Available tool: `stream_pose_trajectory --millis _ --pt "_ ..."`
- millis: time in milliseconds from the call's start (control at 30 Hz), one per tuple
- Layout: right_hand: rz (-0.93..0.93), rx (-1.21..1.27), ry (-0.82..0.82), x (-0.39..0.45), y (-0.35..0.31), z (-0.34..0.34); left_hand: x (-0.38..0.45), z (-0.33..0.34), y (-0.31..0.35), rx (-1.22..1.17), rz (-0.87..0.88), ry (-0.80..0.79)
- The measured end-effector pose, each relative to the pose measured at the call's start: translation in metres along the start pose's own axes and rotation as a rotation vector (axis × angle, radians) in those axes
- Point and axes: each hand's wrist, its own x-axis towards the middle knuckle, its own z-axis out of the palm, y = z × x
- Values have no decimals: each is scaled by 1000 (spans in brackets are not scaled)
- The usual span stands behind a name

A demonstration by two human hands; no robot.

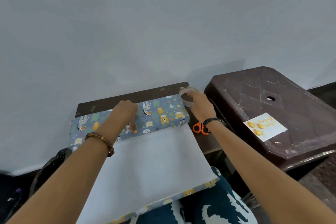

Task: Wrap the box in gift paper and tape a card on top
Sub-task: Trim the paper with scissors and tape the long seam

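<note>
The left hand (pixel 128 112) presses the gift paper (pixel 156 158) onto the box (pixel 163 112) at the bench's (pixel 127 97) far edge; the right hand's (pixel 200 105) grip curls round the tape roll (pixel 187 96). The card (pixel 265 126) lies on the stool (pixel 272 96).

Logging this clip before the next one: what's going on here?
A person is wrapping a box. The left hand presses the animal-print gift paper onto it, while the right hand holds a roll of clear tape. Orange-handled scissors lie beside the box, and the card waits on the brown stool.
</note>
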Motion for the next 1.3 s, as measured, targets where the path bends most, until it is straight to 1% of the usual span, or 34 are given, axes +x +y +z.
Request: stream_pose_trajectory --millis 67,200,400,500,633,800,900,1067,1300 --pt "-28 -97 13 3 4 8 4 -1 2 16 -15 -12" --pt "-129 -150 125 11 12 16 8 0 2 2 -23 2" --pt "-214 -139 151 11 22 17 10 3 -4 -21 -14 27" --pt "-211 -146 151 10 23 17 10 5 -5 -42 -8 26" --pt "-202 -131 206 7 21 16 10 5 -6 -52 -11 25" --pt "-227 -246 316 5 15 20 12 6 -7 -67 -16 33" --pt "-232 -313 314 0 12 19 12 6 -7 -63 -14 34" --pt "-319 -418 304 -7 14 21 12 7 -8 -79 -7 47" --pt "-333 -535 311 -8 6 13 13 10 -10 -91 -12 68"
